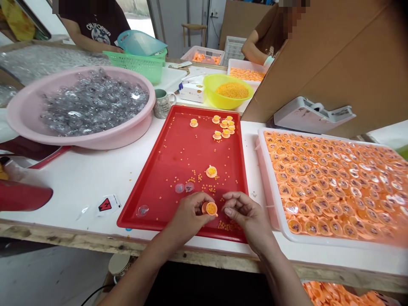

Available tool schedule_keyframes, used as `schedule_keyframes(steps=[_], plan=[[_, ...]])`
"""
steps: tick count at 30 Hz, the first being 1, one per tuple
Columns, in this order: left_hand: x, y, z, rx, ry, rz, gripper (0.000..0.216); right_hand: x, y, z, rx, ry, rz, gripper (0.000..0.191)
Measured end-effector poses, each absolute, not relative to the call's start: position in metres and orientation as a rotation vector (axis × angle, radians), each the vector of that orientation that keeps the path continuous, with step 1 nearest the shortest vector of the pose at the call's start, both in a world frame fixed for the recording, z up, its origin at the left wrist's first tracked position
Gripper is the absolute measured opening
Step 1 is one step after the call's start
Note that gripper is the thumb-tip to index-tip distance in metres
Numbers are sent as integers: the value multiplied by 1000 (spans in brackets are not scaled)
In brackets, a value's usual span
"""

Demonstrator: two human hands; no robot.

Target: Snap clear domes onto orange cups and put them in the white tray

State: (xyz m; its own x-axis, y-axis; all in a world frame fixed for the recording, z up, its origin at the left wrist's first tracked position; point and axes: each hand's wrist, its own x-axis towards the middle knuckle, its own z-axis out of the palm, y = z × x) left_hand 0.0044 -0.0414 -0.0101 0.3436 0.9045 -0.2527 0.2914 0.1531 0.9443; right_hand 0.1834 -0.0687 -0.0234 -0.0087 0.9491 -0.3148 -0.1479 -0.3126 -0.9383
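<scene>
Above the near part of a red tray, my left hand grips a tiny orange toy teacup with yellow bits inside. My right hand is close on its right side, fingers curled and thumb against them; anything inside is hidden. Loose yellow pellets lie under and around it. Just beyond my hands, another filled toy cup on a saucer stands on the tray. Several more cups cluster at its far right corner. Small clear discs lie to the left.
A pink basin of clear plastic domes is on the left. On the right, a white crate holds rows of orange pieces. Behind the tray are a mug, a yellow bowl and a cardboard panel. Two people work across the table.
</scene>
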Motion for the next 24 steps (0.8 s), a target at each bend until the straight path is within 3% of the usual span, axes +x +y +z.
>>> schedule_keyframes(steps=[15,24], plan=[[8,-40,-5,1254,1190,623,16,174,-74,-26,-1108,-712,1674,20],[23,-37,-9,1257,1282,731,14,173,-76,-23,-1148,-657,1560,22]])
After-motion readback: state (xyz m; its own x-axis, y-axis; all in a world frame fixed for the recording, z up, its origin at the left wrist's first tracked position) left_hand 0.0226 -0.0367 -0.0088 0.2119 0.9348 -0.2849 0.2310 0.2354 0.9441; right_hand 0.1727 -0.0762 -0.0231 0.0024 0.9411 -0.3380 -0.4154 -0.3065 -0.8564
